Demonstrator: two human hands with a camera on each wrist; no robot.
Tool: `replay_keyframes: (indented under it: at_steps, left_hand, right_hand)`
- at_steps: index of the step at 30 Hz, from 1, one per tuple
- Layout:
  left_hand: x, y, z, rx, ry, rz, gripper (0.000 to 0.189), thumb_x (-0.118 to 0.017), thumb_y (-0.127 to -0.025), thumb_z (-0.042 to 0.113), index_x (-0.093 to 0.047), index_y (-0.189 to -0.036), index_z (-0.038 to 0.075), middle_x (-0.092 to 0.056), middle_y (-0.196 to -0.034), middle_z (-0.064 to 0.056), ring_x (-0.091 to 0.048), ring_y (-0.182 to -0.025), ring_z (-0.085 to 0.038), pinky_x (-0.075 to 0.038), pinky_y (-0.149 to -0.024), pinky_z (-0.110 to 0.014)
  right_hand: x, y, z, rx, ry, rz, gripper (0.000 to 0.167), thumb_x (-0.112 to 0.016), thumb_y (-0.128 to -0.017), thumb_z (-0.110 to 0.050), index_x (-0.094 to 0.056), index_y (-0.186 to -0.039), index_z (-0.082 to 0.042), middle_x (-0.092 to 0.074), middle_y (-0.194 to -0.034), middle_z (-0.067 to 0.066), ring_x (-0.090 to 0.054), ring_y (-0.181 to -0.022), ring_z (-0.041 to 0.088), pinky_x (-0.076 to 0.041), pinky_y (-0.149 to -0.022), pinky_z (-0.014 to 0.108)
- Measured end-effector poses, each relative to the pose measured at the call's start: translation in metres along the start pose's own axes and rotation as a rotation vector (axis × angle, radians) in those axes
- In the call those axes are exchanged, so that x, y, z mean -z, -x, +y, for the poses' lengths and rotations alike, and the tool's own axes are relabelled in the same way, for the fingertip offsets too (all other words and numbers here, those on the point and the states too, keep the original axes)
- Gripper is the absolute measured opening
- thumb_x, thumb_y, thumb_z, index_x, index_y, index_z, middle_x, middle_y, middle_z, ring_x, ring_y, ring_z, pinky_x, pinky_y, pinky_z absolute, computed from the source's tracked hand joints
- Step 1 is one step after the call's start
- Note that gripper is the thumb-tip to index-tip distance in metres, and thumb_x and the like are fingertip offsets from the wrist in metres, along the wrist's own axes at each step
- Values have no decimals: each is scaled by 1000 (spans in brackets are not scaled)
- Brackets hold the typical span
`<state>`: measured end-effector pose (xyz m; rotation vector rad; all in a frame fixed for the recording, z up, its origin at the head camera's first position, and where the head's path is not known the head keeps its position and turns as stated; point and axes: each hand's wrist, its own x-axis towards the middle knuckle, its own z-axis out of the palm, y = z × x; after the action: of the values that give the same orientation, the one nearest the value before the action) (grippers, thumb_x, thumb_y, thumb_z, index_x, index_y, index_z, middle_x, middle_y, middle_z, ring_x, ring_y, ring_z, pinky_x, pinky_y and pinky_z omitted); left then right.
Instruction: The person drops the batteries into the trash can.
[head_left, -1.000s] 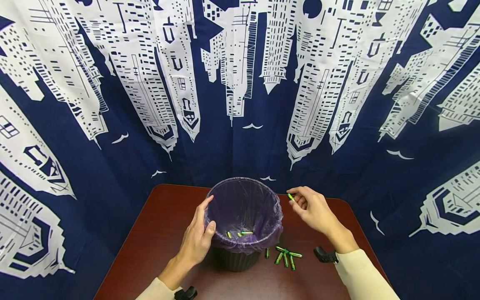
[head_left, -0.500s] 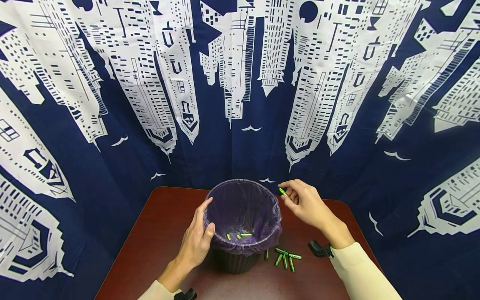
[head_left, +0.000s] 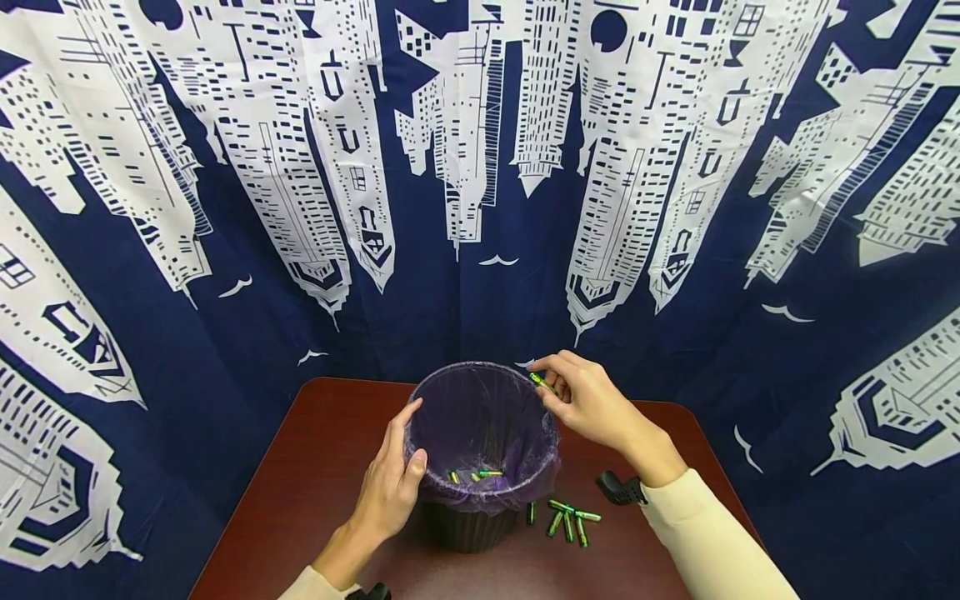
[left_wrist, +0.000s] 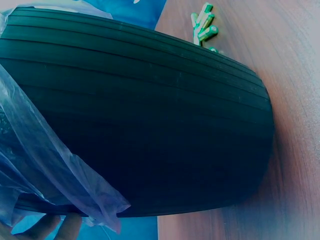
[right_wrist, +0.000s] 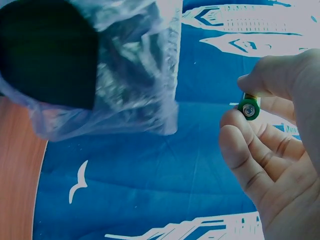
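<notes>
A dark ribbed trash can point(head_left: 468, 531) stands on the table, lined with a translucent purple bag point(head_left: 487, 500) folded over its rim. My left hand point(head_left: 386, 483) rests against the can's left side at the rim, fingers extended and thumb spread toward the near side. Between thumb and fingertips my right hand point(head_left: 588, 404) pinches a green-and-yellow battery point(head_left: 537, 379) above the right rim; the right wrist view shows the end of this battery point(right_wrist: 248, 108). Several similar batteries point(head_left: 491, 473) lie inside the bag at the bottom.
Right of the can, several loose batteries point(head_left: 568, 523) lie clustered on the reddish-brown table point(head_left: 300, 467). One battery point(head_left: 531, 512) sits apart, closer to the can. Behind the table hangs a navy curtain point(head_left: 450, 317) printed with white buildings.
My right hand has moved left with the battery, from beside the can to its right rim. My left hand keeps its place on the can, and the loose batteries lie as before.
</notes>
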<state>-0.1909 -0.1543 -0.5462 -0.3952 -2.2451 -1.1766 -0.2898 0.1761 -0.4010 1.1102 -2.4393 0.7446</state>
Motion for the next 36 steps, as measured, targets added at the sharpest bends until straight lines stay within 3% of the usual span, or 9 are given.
replay_keyframes:
  at_steps: [18, 26, 36]
  left_hand:
    - [-1, 2, 0, 16, -15, -2, 74, -35, -121, 64, -43, -179, 19, -53, -181, -10, -76, -134, -44, -66, -79, -57]
    - [0, 1, 1, 12, -26, 3, 74, -34, -121, 65, -43, -179, 20, -54, -179, -9, -77, -134, -42, -67, -82, -59]
    - [0, 1, 4, 21, -19, 2, 73, -36, -121, 63, -43, -179, 19, -54, -179, -8, -77, -133, -42, -67, -82, -60]
  right_hand:
    - [-9, -36, -26, 71, -44, -91, 29, -82, -105, -4, -81, -133, -8, -66, -95, 1, -62, -78, 7, -57, -72, 23]
    - [-16, -50, -31, 112, -21, -114, 27, -82, -104, -4, -80, -131, -4, -66, -94, 2, -60, -77, 7, -56, -72, 23]
    - [-20, -55, -36, 56, -6, -181, 30, -84, -106, -11, -81, -135, -6, -72, -100, 4, -63, -78, 10, -56, -74, 24]
